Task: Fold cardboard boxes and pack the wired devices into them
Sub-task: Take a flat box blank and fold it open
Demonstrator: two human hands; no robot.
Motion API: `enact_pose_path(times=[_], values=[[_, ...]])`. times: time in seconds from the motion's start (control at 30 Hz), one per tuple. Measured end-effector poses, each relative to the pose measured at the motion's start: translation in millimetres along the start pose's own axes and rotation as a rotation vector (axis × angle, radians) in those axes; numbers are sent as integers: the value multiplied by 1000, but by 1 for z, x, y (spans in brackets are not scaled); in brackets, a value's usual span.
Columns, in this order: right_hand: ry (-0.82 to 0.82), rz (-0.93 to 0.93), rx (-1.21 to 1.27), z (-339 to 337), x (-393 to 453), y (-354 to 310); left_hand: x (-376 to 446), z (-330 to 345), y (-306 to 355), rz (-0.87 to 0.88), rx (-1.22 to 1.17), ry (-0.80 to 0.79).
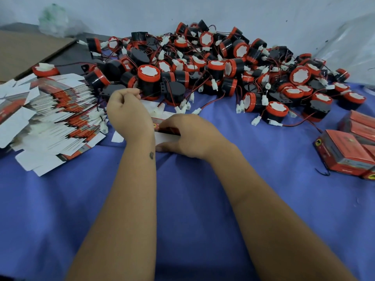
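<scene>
A big heap of black and red wired devices (213, 65) with white connectors covers the back of the table. A small red and white cardboard box (164, 134) lies on the blue cloth between my hands. My right hand (188, 136) lies over the box, with its fingers curled round it. My left hand (127, 112) is curled just left of the box, next to a black and red device (149, 82) at the heap's front edge. Whether the left fingers pinch a wire is hidden. A stack of flat unfolded boxes (50, 114) lies at the left.
Several folded red boxes (349, 151) stand at the right edge. A brown cardboard sheet (26, 49) and a crumpled plastic bag (56, 21) are at the back left. Clear plastic (349, 47) hangs at the back right. Blue cloth (192, 199) covers the table.
</scene>
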State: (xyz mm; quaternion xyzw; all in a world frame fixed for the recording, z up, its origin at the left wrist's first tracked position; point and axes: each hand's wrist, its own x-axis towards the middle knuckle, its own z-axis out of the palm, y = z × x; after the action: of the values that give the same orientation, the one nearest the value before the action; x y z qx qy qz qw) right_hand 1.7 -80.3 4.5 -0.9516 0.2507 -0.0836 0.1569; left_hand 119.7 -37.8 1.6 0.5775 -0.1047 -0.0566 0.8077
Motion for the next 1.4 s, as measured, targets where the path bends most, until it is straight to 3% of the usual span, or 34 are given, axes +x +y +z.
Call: enact_pose_path(times=[0.2, 0.37, 0.47, 0.53, 0.6, 0.67, 0.77, 0.83, 0.97, 1.1, 1.2, 1.3, 1.4], values=[[83, -93, -366, 7, -4, -7, -5, 2, 6, 31, -20, -4], [179, -41, -366, 2, -7, 1, -22, 5, 20, 223, -200, -25], [270, 44, -263, -2, -6, 10, -37, 8, 24, 452, -146, -16], [347, 120, -171, -4, -6, 18, -41, 10, 22, 514, -77, 49], [496, 170, 36, -5, -8, 27, -42, 12, 21, 451, -34, 65], [626, 197, 303, -8, -12, 33, -41, 13, 17, 298, 22, -28], [611, 207, 579, -13, -19, 40, -38, 15, 9, 132, 36, -241], [558, 188, 668, -16, -24, 44, -38, 14, 6, 111, 6, -333], [585, 213, 855, -17, -27, 51, -38, 12, 4, 145, 10, -289], [717, 306, 722, -13, -21, 52, -39, 12, 5, 158, -2, -200], [844, 369, 743, -14, -22, 53, -28, 7, 3, 251, 309, -86], [924, 454, 1152, -21, -25, 59, -18, 0, -1, 514, 824, -125], [934, 480, 1427, -25, -36, 71, -20, -2, 0, 546, 995, -162]])
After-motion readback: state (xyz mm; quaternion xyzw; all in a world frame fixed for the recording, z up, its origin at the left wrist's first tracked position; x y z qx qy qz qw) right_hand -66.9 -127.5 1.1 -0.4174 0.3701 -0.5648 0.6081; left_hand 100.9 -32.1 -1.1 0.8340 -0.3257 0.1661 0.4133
